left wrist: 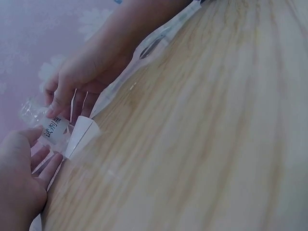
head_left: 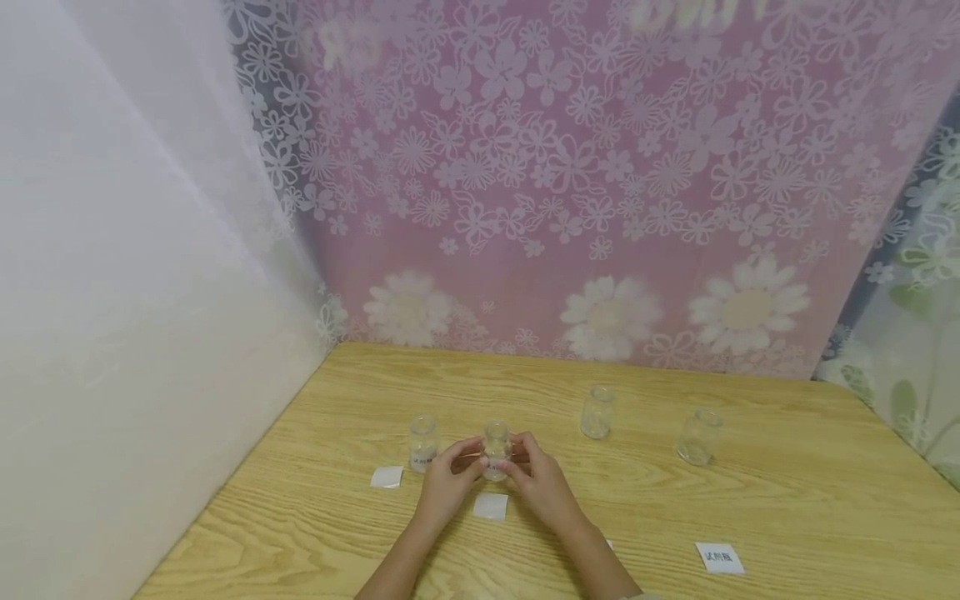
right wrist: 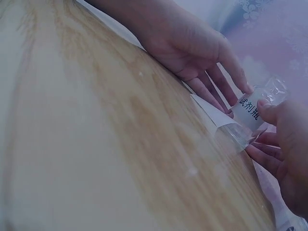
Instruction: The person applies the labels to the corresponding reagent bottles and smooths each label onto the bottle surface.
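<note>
Between my two hands stands a small clear glass bottle point(head_left: 496, 432) with a narrow neck. On its front sits a white label point(left wrist: 53, 128) with black printed characters. My left hand point(head_left: 448, 482) holds the bottle from its left side, the thumb at the label's edge and the fingers reaching behind the glass. From the other side my right hand point(head_left: 546, 487) grips it likewise, its thumb pressing on the label point(right wrist: 250, 110). A white paper square point(head_left: 491, 506) lies just in front of the bottle. Another glass bottle point(head_left: 423, 437), bearing a similar label, stands beside my left hand.
Two unlabelled glass bottles stand farther right, one toward the back point(head_left: 597, 411) and one nearer the right point(head_left: 700, 437). A blank white square point(head_left: 387, 477) lies at the left. A printed label point(head_left: 720, 557) rests at the front right. A floral curtain point(head_left: 525, 208) hangs behind the wooden table point(head_left: 300, 517).
</note>
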The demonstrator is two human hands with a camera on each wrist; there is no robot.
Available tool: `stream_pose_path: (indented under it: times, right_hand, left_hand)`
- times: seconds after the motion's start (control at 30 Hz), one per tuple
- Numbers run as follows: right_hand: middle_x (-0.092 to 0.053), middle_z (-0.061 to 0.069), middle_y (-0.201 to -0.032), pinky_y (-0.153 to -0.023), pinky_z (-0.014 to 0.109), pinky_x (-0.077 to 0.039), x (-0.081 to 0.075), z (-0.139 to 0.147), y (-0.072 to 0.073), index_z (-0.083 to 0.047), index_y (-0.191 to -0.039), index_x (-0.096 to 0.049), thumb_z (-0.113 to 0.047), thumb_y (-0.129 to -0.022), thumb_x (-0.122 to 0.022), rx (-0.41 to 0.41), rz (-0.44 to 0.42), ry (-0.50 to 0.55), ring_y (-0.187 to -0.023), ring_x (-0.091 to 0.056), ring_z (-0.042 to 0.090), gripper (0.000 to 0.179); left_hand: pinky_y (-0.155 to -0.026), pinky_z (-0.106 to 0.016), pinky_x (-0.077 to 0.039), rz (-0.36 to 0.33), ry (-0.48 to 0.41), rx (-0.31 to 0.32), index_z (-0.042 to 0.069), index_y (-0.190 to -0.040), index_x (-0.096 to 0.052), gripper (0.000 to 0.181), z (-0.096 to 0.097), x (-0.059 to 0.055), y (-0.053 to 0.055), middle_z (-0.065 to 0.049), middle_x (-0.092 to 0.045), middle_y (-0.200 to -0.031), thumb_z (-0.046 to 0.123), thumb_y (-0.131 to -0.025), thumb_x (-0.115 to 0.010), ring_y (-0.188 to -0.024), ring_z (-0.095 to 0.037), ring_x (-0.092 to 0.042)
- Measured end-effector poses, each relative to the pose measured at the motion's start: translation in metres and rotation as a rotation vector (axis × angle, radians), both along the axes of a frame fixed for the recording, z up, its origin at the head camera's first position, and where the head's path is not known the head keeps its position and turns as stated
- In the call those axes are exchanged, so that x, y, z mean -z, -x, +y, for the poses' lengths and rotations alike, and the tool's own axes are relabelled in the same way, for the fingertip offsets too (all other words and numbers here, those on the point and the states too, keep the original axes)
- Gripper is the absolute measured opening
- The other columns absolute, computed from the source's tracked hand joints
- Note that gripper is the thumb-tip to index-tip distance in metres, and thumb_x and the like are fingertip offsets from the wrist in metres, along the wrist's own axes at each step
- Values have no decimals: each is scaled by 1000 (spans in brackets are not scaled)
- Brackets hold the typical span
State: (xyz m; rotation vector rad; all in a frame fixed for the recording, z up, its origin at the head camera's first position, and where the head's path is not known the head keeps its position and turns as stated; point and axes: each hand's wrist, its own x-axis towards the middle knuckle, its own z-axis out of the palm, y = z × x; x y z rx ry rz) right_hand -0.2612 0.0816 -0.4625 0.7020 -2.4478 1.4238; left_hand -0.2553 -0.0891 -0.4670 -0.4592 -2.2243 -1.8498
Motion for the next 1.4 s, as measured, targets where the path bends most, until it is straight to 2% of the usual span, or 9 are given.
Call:
stream_pose_path:
  times: [0.1, 0.27, 0.47, 0.63, 0.77, 0.93, 1.13, 1.23, 1.4]
  right_hand:
    - [-60, 11, -104, -83, 42, -48, -1, 1, -1, -4, -116, -47, -24, -91, -58, -1, -9, 15, -98, -57, 29, 34]
    - [-57, 19, -106, -81, 43, -49, -16, 0, -11, 5, -117, -43, -16, -90, -61, -19, -74, 68, -98, -56, 35, 39]
    - [-55, 18, -111, -80, 37, -50, -5, 3, -3, 3, -123, -40, -30, -87, -65, 11, -128, 69, -99, -57, 32, 55]
    - [-54, 18, -115, -83, 41, -48, -11, 6, -4, 2, -125, -42, -26, -86, -66, 31, -118, 79, -103, -54, 33, 54]
    - [-52, 18, -120, -87, 44, -45, -24, 17, -4, 1, -125, -43, -19, -86, -66, 76, -110, 136, -107, -50, 35, 49]
    - [-55, 16, -117, -86, 40, -46, -46, 46, 2, 0, -121, -48, -15, -88, -64, 192, -40, 173, -106, -53, 30, 40]
    - [-59, 16, -108, -76, 15, -45, -63, 87, 11, 4, -112, -53, -11, -90, -59, 412, 78, 189, -98, -57, 27, 27]
    - [-58, 16, -109, -75, 13, -43, -62, 104, 14, 3, -111, -53, -14, -93, -56, 489, 36, 182, -100, -55, 27, 26]
    - [-54, 19, -117, -85, 39, -45, -56, 119, 22, 3, -118, -50, -20, -94, -52, 477, -99, 123, -107, -51, 31, 33]
  left_hand:
    - [-81, -33, -49, -9, -8, 7, -8, -118, -54, 34, 2, -15, -10, -23, -57, -113, 10, -90, -60, -102, -37, -56]
    - [-84, -36, -48, -22, -12, 15, -9, -119, -52, 35, 6, -19, -14, -24, -55, -114, 8, -90, -59, -103, -38, -54]
    - [-88, -41, -45, -54, 5, 27, -11, -123, -47, 39, 10, -30, -24, -24, -51, -119, 7, -91, -57, -106, -39, -51]
    - [-92, -50, -39, -46, -9, 27, -14, -125, -42, 42, 10, -34, -26, -29, -44, -124, 5, -91, -56, -111, -45, -44]
    - [-95, -54, -34, 0, -9, 0, -11, -126, -42, 42, 12, -43, -28, -29, -43, -125, 3, -89, -57, -114, -45, -40]
    - [-97, -52, -32, 143, 24, -36, -9, -125, -44, 41, 19, -59, -25, -24, -45, -124, 1, -88, -58, -116, -39, -40]
    - [-97, -45, -36, 259, -2, 15, -4, -124, -47, 37, 43, -75, -12, -15, -49, -124, 5, -89, -58, -115, -30, -44]
    - [-97, -43, -36, 226, -23, 66, -4, -123, -48, 35, 62, -82, -7, -13, -50, -122, 9, -91, -57, -113, -31, -45]
    - [-94, -40, -40, 18, -39, 103, 0, -125, -49, 39, 95, -77, 7, -10, -50, -123, 19, -92, -56, -112, -31, -47]
